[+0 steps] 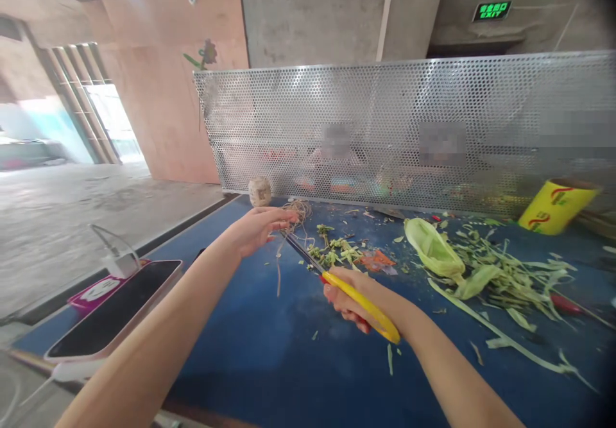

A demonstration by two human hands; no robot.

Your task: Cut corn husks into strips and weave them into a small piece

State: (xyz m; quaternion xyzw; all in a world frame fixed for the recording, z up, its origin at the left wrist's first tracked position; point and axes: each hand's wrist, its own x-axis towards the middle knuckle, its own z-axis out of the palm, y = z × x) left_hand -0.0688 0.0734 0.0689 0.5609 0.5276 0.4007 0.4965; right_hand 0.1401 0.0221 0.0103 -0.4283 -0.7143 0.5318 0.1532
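My right hand [353,296] grips a pair of scissors by its yellow handle [363,303]. The dark blades [304,253] point forward and left, with their tips just below my left fingers. My left hand [264,228] is over the table, its fingers close together at a tangle of thin brown twine [301,210]. It seems to pinch a strand, though the thumb side is partly hidden. A loose twine end [278,277] trails down below the blade tips. Small green plant scraps [339,251] and an orange wrapper piece [378,261] lie beyond the scissors.
Right of me lie a pale green husk [433,248], shredded leaves [510,274], a red-handled tool [565,303] and a yellow roll [556,206]. A twine ball [260,192] stands near the perforated metal screen [366,126]. A phone [115,309] is at left.
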